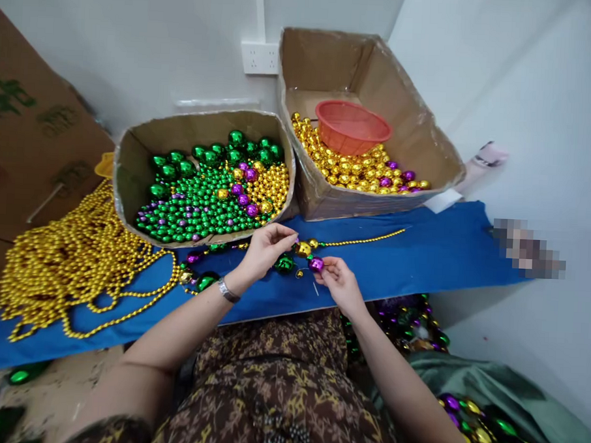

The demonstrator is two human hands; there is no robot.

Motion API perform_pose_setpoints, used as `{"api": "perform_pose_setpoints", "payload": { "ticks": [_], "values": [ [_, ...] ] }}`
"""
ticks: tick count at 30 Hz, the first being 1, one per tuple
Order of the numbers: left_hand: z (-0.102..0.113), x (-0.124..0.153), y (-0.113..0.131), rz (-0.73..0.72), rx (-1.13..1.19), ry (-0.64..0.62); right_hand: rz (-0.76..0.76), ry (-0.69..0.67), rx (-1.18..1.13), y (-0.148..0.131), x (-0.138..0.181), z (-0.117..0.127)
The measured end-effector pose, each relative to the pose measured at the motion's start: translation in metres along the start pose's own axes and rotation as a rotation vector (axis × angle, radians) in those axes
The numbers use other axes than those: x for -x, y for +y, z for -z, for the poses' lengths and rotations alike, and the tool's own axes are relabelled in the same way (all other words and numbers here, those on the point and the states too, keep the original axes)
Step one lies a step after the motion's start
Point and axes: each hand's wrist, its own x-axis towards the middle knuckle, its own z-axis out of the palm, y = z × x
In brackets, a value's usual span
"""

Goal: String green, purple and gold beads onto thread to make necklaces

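Observation:
My left hand (265, 249), with a silver watch on its wrist, pinches a small purple bead (296, 240) that is mostly behind the fingertips. The fingers of my right hand (340, 282) are closed on a shiny purple ball (316, 265). Between the hands are a gold ball (303, 248) and small green beads. A large green ball (284, 264) hangs or lies just below my left fingers. From a gold ball by the hands, a thin gold bead string (363, 238) runs right across the blue cloth (391, 271).
One cardboard box (206, 118) holds green, gold and purple beads. A taller box (375, 199) holds gold balls and a red basket (353, 129). Gold bead strings (73, 257) pile up at left. More strung balls (207, 281) lie left of my hands. Bead garlands (484, 439) sit below right.

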Motion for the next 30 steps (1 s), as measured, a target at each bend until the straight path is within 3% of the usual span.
{"api": "perform_pose_setpoints", "payload": {
  "ticks": [3, 5, 8, 13, 18, 23, 27, 30],
  "values": [
    [-0.010, -0.002, -0.009, -0.092, -0.137, -0.081, 0.005, -0.013, 0.130, 0.002, 0.000, 0.009],
    [-0.013, -0.004, -0.003, -0.169, -0.240, -0.127, 0.094, 0.017, 0.276, -0.007, 0.000, 0.017],
    [-0.016, -0.010, 0.018, -0.265, -0.319, -0.141, 0.295, 0.046, 0.462, -0.033, -0.004, 0.022],
    [-0.023, -0.024, 0.057, -0.323, -0.287, -0.158, 0.546, -0.003, 0.528, -0.065, -0.018, 0.011],
    [-0.026, -0.028, 0.069, -0.246, -0.095, -0.125, 0.410, -0.043, 0.445, -0.058, -0.024, 0.005],
    [-0.023, -0.011, 0.029, -0.208, -0.049, -0.038, 0.261, -0.004, 0.212, -0.055, -0.023, 0.012],
    [-0.023, 0.010, -0.018, -0.248, -0.374, -0.209, 0.173, 0.003, -0.057, -0.063, -0.020, 0.011],
    [-0.028, 0.014, -0.032, -0.272, -0.397, -0.300, 0.131, -0.012, -0.164, -0.066, -0.019, 0.008]
  ]
}}
